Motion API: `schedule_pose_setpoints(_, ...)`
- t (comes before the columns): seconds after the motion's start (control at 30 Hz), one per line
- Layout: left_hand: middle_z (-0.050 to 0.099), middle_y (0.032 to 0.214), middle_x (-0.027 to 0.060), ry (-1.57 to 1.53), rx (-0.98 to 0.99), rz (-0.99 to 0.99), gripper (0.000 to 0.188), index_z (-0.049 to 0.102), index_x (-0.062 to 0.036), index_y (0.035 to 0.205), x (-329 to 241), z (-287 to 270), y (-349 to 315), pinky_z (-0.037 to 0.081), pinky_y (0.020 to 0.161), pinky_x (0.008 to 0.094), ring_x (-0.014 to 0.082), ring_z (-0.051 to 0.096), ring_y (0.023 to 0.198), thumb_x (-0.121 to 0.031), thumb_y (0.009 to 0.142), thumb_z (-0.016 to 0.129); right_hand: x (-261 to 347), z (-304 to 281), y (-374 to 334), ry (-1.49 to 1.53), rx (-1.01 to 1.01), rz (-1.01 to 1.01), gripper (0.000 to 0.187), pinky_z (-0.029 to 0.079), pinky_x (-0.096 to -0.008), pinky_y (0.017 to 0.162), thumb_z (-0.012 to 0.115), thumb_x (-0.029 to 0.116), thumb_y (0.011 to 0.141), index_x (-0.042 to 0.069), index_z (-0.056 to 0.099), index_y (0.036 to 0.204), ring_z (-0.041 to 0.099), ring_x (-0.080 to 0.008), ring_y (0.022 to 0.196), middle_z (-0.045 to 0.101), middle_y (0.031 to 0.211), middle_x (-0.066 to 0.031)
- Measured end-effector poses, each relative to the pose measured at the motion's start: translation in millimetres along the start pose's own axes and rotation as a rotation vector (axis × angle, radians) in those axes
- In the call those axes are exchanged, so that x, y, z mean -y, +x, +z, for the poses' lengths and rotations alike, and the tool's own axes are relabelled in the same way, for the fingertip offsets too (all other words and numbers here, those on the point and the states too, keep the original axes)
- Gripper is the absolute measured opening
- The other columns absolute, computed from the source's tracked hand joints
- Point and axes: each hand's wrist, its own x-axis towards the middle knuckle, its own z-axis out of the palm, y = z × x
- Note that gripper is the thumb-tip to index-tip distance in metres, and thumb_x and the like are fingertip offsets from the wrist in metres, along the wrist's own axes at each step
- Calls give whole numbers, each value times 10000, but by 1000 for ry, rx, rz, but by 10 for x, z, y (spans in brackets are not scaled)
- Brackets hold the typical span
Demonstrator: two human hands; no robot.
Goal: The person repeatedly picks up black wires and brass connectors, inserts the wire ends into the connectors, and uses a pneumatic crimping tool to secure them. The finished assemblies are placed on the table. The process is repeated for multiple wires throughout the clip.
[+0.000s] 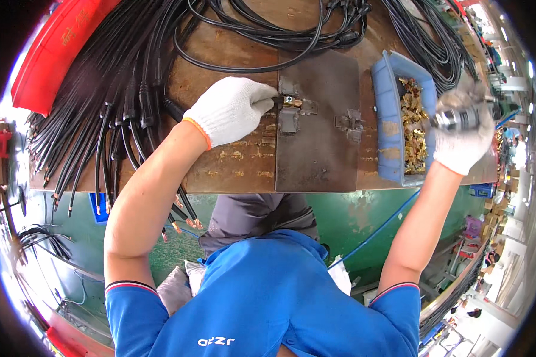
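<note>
My left hand [229,110], in a white knitted glove with an orange cuff, pinches a black cable end at the left side of a small metal fixture [289,122]. A brass terminal [289,100] with a screw sits in that fixture, right at my fingertips. The fixture is fixed on a dark steel plate [318,157] on the bench. My gloved right hand [464,140] is wrapped round a silver and black air screwdriver [460,119], held over the right side of the blue bin and smeared by motion. Its tip is too blurred to make out.
A blue plastic bin [390,128] of brass terminals [414,110] stands between the plate and my right hand. Black cables [125,77] heap up on the left, with more coils [268,35] behind. A red cloth [56,50] lies far left. A blue hose [378,223] runs below the bench.
</note>
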Motion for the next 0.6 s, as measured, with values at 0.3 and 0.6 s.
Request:
schedule_pose_setpoints(0.3, 749, 1134, 269, 11, -16, -15, 327, 758, -18, 1251, -19, 7, 2, 572, 958, 453, 443, 715, 1106, -209, 1000, 670, -1400, 771, 129, -36, 265, 9, 215, 526, -424, 775, 645, 156, 1002, 81, 669, 1202, 637, -219, 833, 709, 1119, -128)
schedule_pose_setpoints(0.6, 744, 1127, 275, 17, -15, -4, 315, 764, -15, 1233, -31, 3, -3, 569, 956, 472, 449, 711, 1103, -203, 994, 678, -1839, 912, 102, -2, 239, 42, 291, 621, -420, 687, 731, 26, 894, 71, 614, 1157, 714, -245, 796, 700, 1020, -157)
